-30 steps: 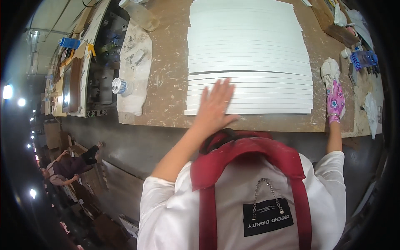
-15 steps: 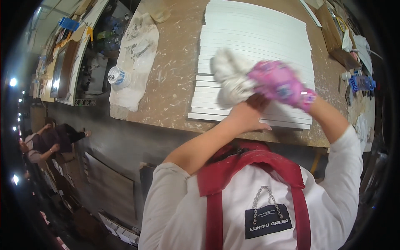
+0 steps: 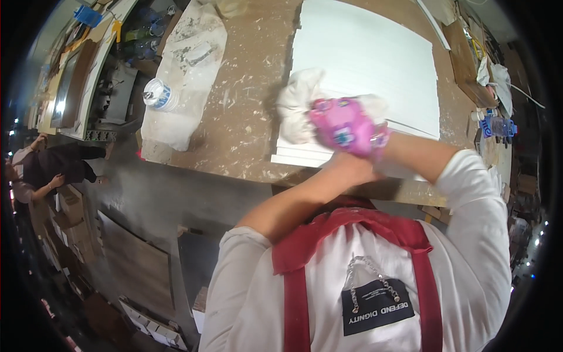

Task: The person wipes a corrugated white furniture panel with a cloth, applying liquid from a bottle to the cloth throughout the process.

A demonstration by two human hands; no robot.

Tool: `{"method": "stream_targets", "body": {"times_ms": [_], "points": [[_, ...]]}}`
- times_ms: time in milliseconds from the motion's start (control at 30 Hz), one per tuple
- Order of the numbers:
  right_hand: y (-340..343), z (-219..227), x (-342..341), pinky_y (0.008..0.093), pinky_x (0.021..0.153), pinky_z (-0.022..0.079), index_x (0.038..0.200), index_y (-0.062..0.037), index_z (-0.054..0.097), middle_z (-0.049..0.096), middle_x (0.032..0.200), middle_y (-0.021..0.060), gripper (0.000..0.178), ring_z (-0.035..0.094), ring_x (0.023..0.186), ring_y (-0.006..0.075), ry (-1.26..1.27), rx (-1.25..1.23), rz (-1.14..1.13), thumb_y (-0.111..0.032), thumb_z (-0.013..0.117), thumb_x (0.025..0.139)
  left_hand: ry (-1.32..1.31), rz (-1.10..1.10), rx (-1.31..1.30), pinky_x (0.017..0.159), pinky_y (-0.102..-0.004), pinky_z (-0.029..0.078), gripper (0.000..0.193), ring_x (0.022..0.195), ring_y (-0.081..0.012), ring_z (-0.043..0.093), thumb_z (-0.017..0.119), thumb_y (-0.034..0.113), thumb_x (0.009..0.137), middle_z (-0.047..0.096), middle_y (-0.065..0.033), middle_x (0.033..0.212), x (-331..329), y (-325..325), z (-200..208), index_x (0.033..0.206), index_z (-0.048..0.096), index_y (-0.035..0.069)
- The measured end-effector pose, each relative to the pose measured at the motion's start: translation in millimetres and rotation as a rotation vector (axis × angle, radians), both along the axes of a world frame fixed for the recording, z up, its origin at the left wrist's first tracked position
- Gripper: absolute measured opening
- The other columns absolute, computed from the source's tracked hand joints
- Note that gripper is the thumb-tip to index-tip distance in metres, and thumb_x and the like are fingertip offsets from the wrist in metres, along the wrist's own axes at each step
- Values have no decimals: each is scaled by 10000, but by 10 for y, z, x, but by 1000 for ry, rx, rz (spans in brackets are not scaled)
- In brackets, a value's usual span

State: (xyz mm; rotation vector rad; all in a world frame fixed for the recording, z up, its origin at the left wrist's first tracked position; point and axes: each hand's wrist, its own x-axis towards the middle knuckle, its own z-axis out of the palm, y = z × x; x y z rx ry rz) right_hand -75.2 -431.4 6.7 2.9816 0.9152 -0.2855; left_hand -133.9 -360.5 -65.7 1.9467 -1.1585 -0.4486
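My right hand (image 3: 345, 126), in a pink patterned glove, is closed on a bunched white cloth (image 3: 295, 111). The cloth presses on a row of white strips (image 3: 372, 53) lying side by side on the brown worktable, across their near left part. My left hand (image 3: 355, 169) is bare and lies at the near edge of the strips, just under my right wrist. Its fingers are mostly hidden by the right forearm and blurred.
A white tub (image 3: 161, 95) stands on a stained white sheet (image 3: 199, 70) at the table's left. To the right are a clear bottle with a blue label (image 3: 498, 126) and a wooden box (image 3: 463, 64). Another person (image 3: 50, 167) is far off at the left.
My right hand has swept left and slightly nearer with the cloth. The left hand stays near the strips' near edge, its fingers now more covered. The view has shifted a little.
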Motion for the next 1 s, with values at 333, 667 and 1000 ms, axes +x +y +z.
{"method": "stream_targets", "body": {"times_ms": [333, 667, 1000], "points": [[-633, 529, 218, 344, 880, 502, 1231, -39, 552, 628, 1093, 136, 385, 613, 990, 239, -81, 745, -451, -243, 593, 908, -264, 38, -102, 1131, -455, 268, 747, 1375, -370, 344, 708, 359, 826, 416, -217, 1449, 255, 413, 321, 1399, 407, -13], [-2933, -970, -2814, 384, 930, 432, 1274, 36, 496, 578, 1172, 231, 457, 571, 1078, 310, -450, 738, -1553, -328, 484, 1000, 939, 616, -373, 1176, -349, 167, 628, 1463, -287, 191, 399, 250, 1017, 207, -209, 1571, 906, 1192, 417, 1529, 129, 8], [-2041, -970, -2373, 435, 1059, 364, 1316, 68, 468, 524, 1278, 293, 492, 480, 1225, 418, -569, 389, -1519, -283, 513, 974, -13, 559, 221, 1158, -442, 222, 689, 1416, -414, 247, 549, 160, 931, 236, -274, 1533, 987, 1050, 209, 1485, 201, -56]]}}
